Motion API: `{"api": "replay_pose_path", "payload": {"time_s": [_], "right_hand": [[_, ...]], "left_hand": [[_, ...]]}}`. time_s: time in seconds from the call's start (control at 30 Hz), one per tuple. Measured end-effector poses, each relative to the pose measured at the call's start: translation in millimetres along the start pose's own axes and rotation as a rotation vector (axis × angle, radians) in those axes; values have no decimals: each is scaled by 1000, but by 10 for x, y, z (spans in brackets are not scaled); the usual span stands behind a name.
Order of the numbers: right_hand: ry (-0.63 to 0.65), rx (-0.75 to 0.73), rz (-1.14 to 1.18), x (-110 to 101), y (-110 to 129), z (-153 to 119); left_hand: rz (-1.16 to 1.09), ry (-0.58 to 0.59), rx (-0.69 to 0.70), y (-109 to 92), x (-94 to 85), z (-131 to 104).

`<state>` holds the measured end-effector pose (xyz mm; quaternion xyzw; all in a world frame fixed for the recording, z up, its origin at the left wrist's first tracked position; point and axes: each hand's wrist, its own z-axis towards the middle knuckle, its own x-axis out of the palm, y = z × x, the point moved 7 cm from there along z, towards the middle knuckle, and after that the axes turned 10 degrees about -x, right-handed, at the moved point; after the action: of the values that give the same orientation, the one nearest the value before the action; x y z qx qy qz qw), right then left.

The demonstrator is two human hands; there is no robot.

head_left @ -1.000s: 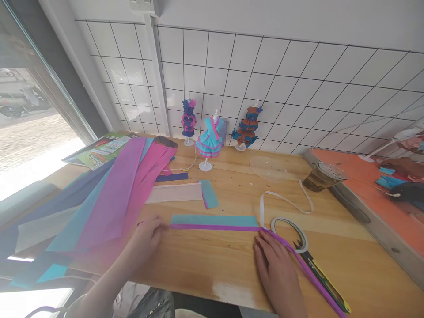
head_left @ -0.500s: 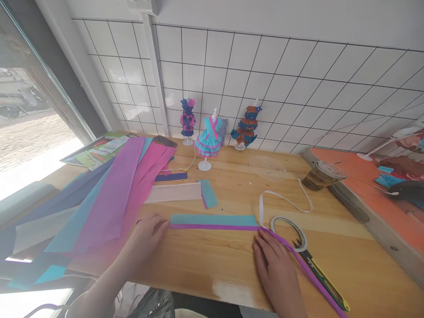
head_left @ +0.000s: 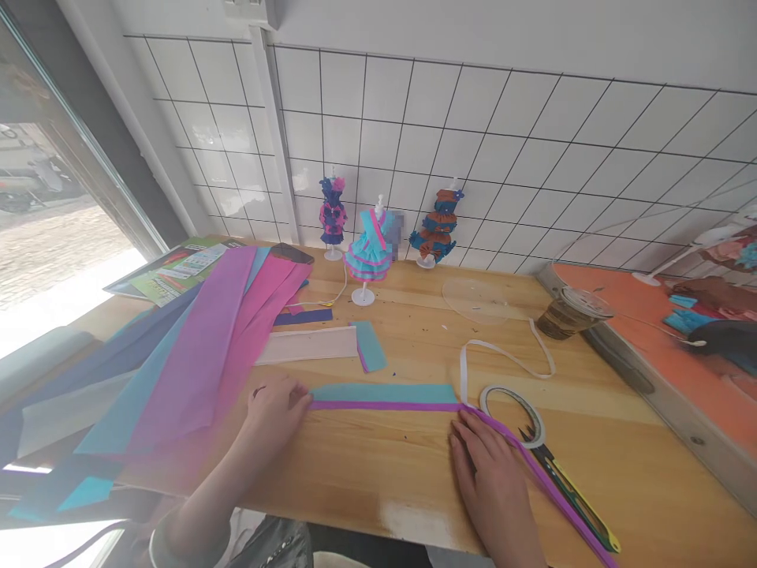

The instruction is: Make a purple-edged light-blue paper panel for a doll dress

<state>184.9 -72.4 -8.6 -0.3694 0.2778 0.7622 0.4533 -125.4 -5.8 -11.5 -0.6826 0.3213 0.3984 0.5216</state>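
Gently: left hand (head_left: 277, 412) curled at end of blue strip (head_left: 384, 393), pinch unclear; right hand (head_left: 492, 477), lower right, loosely flat over purple band (head_left: 533, 466); press evenly, edges straight.

1. My left hand (head_left: 279, 406) has a small dark band, seemingly a ring (head_left: 258, 390), on one finger; its details are too small to make out.
2. My left sleeve (head_left: 198, 548) is loose and muted greyish green, with a paler edge, and leaves most of my forearm uncovered.
3. My right hand (head_left: 495, 481) is bare, with slender fingers.
4. At my lap is creased, slightly glossy dark grey material (head_left: 275, 544) with small pale specks; I can't tell whether it's clothing.
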Motion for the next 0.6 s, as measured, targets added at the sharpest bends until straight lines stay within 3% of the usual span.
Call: {"api": "replay_pose_path", "payload": {"time_s": [0.2,0.37,0.6], "right_hand": [[6,17,19,7,-7,-12],[19,19,25,35,-42,-25],[5,-2,14,28,-33,-18]], "left_hand": [[-76,77,30,18,-25,-18],[40,159,47,-47,-18,23],[88,161,98,-85,-21,39]]}}
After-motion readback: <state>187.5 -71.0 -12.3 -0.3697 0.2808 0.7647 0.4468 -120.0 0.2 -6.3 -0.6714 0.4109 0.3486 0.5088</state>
